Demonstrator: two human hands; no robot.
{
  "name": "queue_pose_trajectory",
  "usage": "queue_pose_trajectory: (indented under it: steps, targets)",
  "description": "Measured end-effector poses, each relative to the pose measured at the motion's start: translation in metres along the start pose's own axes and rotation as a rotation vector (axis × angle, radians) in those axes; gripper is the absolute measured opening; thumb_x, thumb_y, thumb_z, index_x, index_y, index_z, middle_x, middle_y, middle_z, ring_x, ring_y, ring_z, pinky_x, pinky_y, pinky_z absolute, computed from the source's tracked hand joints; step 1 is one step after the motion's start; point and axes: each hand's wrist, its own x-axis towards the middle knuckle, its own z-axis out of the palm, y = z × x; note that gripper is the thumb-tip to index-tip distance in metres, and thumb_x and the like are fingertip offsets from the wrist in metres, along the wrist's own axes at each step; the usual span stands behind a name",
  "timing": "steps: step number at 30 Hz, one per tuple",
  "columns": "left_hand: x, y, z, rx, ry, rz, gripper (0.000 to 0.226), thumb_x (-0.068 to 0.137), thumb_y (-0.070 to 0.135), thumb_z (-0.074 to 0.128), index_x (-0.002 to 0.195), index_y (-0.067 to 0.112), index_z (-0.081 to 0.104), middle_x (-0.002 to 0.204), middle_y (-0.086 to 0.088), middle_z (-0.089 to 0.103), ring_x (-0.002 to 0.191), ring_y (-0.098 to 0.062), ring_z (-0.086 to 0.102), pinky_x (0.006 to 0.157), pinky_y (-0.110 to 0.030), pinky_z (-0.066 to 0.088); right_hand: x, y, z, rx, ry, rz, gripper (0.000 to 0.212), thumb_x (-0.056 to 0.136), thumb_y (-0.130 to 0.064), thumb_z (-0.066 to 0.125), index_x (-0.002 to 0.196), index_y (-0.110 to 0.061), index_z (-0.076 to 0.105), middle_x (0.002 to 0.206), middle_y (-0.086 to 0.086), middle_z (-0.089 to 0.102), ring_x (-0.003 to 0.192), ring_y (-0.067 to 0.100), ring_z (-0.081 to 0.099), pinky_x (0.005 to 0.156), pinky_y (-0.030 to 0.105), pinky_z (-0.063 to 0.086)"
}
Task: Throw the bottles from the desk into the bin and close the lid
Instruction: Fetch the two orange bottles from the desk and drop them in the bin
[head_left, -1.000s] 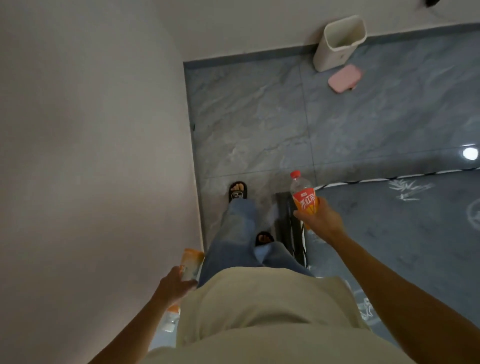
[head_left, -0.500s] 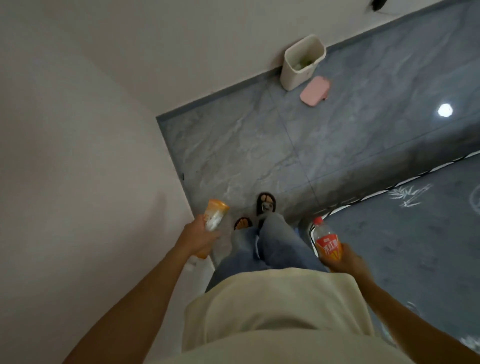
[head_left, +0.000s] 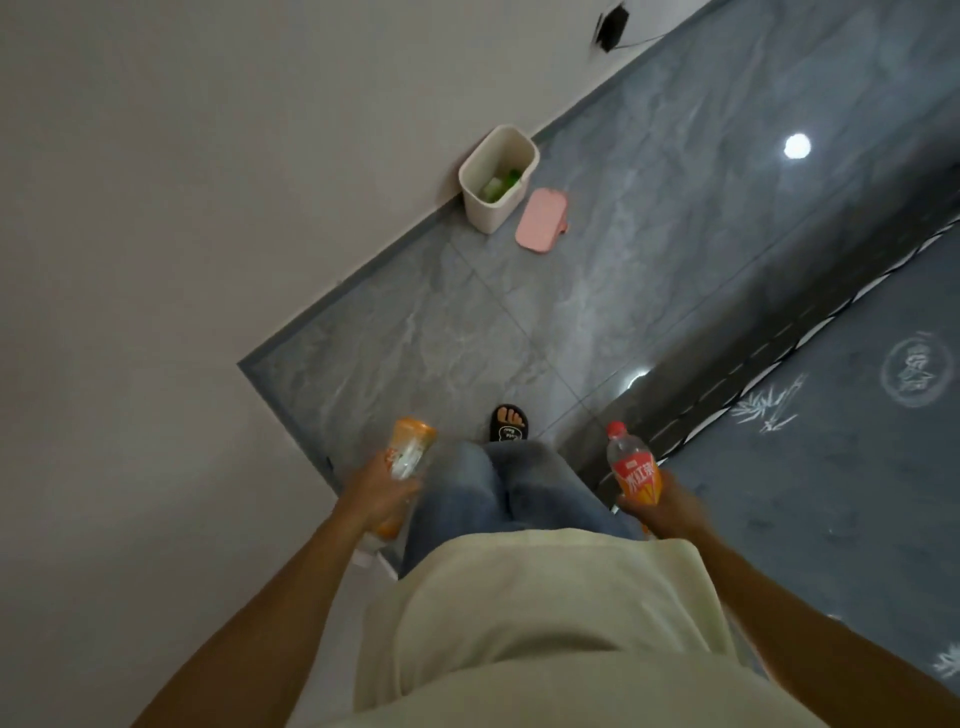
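Your left hand (head_left: 382, 488) wraps the orange bottle (head_left: 408, 452); your right hand (head_left: 667, 501) grips the red-capped bottle (head_left: 631, 470) low on its body. Both look light, thin plastic, likely crushable, so hold mid-body. The bin (head_left: 496, 179) stands open by the wall, well ahead, its pink lid (head_left: 540, 219) on the floor beside it.

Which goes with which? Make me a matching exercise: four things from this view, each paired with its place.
1. red-capped bottle
2. orange-capped bottle
3. pink lid
4. bin

a. against the wall, open
b. in the left hand
c. flat on the floor beside the bin
d. in the right hand

Pairs: 1-d, 2-b, 3-c, 4-a
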Motion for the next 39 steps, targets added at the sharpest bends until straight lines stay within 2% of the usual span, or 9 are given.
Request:
queue_pose_trajectory:
  steps: [3, 6, 9, 12, 15, 21, 27, 34, 39]
  targets:
    - [0.006, -0.001, -0.016, -0.023, -0.025, -0.02, 0.063, 0.08, 0.045, 0.078, 0.134, 0.027, 0.053, 0.12, -0.006, 0.063, 0.085, -0.016, 0.059, 0.065, -0.024, 0.042, 0.028, -0.066, -0.024, -0.021, 0.036, -0.019, 0.078, 0.075, -0.051, 0.079, 0.135, -0.015, 0.047, 0.121, 0.014, 0.066, 0.108, 0.036, 0.065, 0.091, 0.045, 0.053]
    - [0.019, -0.007, -0.035, 0.062, -0.074, -0.138, 0.071, 0.082, 0.043, 0.076, 0.143, 0.02, 0.047, 0.135, -0.015, 0.06, 0.113, -0.033, 0.062, 0.083, -0.031, 0.044, 0.059, -0.125, -0.042, -0.006, 0.053, -0.104, 0.083, 0.075, -0.058, 0.077, 0.138, -0.017, 0.042, 0.121, 0.012, 0.065, 0.1, 0.03, 0.064, 0.085, 0.041, 0.048]
    - [0.037, -0.003, -0.056, 0.125, -0.08, -0.254, 0.065, 0.086, 0.043, 0.07, 0.141, 0.015, 0.048, 0.135, -0.014, 0.06, 0.118, -0.035, 0.06, 0.096, -0.038, 0.049, 0.091, -0.18, -0.062, 0.005, 0.08, -0.177, 0.085, 0.075, -0.06, 0.076, 0.14, -0.02, 0.038, 0.122, 0.008, 0.063, 0.099, 0.026, 0.063, 0.084, 0.04, 0.047]
    - [0.061, 0.011, -0.085, 0.183, -0.133, -0.265, 0.065, 0.083, 0.041, 0.073, 0.138, 0.014, 0.05, 0.132, -0.014, 0.062, 0.116, -0.033, 0.061, 0.092, -0.035, 0.048, 0.116, -0.226, -0.079, -0.033, 0.088, -0.202, 0.085, 0.076, -0.062, 0.074, 0.14, -0.02, 0.037, 0.123, 0.006, 0.061, 0.093, 0.016, 0.054, 0.081, 0.034, 0.044]
    - [0.095, 0.04, -0.12, 0.189, -0.135, -0.263, 0.067, 0.08, 0.038, 0.076, 0.137, 0.013, 0.051, 0.128, -0.015, 0.063, 0.112, -0.033, 0.062, 0.086, -0.035, 0.048, 0.132, -0.257, -0.094, -0.065, 0.062, -0.189, 0.086, 0.077, -0.062, 0.073, 0.142, -0.019, 0.035, 0.129, 0.008, 0.06, 0.101, 0.02, 0.059, 0.087, 0.037, 0.047]
    - [0.177, 0.154, -0.188, 0.195, -0.116, -0.058, 0.073, 0.078, 0.038, 0.079, 0.138, 0.007, 0.049, 0.129, -0.016, 0.061, 0.114, -0.034, 0.061, 0.093, -0.041, 0.05, 0.146, -0.28, -0.12, -0.001, 0.082, -0.085, 0.085, 0.077, -0.057, 0.076, 0.143, -0.019, 0.037, 0.132, 0.011, 0.06, 0.118, 0.033, 0.062, 0.097, 0.047, 0.049]
    - [0.243, 0.282, -0.22, 0.128, -0.095, 0.093, 0.06, 0.071, 0.043, 0.079, 0.119, 0.019, 0.055, 0.11, -0.007, 0.067, 0.096, -0.027, 0.066, 0.084, -0.044, 0.057, 0.152, -0.262, -0.145, 0.047, 0.096, 0.09, 0.087, 0.074, -0.058, 0.078, 0.141, -0.017, 0.041, 0.122, 0.015, 0.065, 0.091, 0.026, 0.06, 0.081, 0.037, 0.045]
    - [0.282, 0.361, -0.227, 0.125, -0.042, 0.101, 0.065, 0.062, 0.052, 0.074, 0.117, 0.026, 0.051, 0.103, -0.001, 0.064, 0.075, -0.01, 0.059, 0.054, -0.025, 0.041, 0.186, -0.264, -0.194, 0.008, 0.014, 0.174, 0.092, 0.067, -0.068, 0.075, 0.137, -0.018, 0.044, 0.118, 0.015, 0.067, 0.1, 0.033, 0.067, 0.088, 0.045, 0.052]
    - [0.283, 0.351, -0.215, 0.163, -0.06, 0.005, 0.081, 0.073, 0.049, 0.079, 0.138, 0.016, 0.044, 0.123, -0.011, 0.062, 0.099, -0.028, 0.062, 0.075, -0.033, 0.044, 0.227, -0.304, -0.235, -0.012, -0.013, 0.108, 0.085, 0.072, -0.062, 0.076, 0.138, -0.02, 0.042, 0.124, 0.013, 0.063, 0.109, 0.032, 0.064, 0.09, 0.044, 0.048]
